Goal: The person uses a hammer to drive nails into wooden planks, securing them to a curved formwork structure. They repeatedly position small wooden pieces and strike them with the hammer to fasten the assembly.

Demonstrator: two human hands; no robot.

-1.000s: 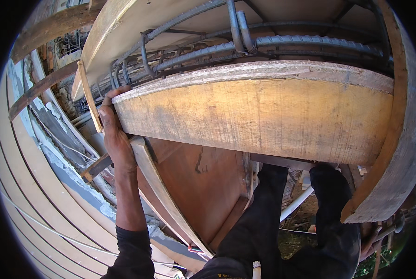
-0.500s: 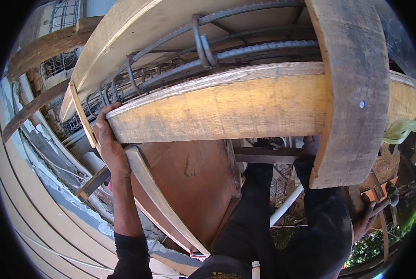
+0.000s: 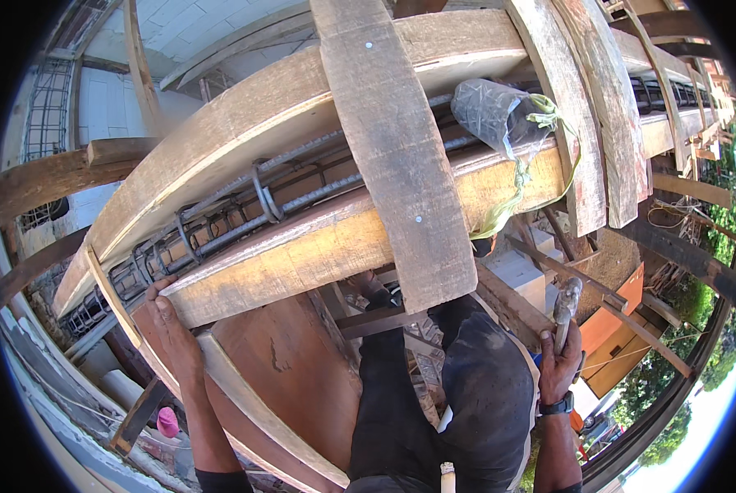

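Observation:
My left hand [image 3: 177, 338] grips the near left end of a long yellowish formwork board [image 3: 302, 261], its fingers curled over the top corner. Raised at the right, my right hand [image 3: 558, 370] is closed round the handle of a hammer [image 3: 567, 302], whose metal head points up. Behind the board, ribbed steel bars tied with bent stirrups [image 3: 265, 197] lie in the trough, with a second curved-looking board [image 3: 212, 115] on the far side. A grey crosspiece [image 3: 392, 148] spans both boards. My left fingertips are partly hidden at the board's end.
A dark plastic bag [image 3: 491, 111] with a green tie rests on the bars. More crosspieces [image 3: 561, 115] stand to its right. Below lie a reddish-brown panel [image 3: 277, 370] and a dark timber [image 3: 372, 320] by my legs. Beyond the right side, the ground drops to greenery [image 3: 672, 419].
The view has swung rightward, bringing the bag and more crosspieces in. My right hand has come up from the lower right with the hammer. My left hand keeps its place at the board's end.

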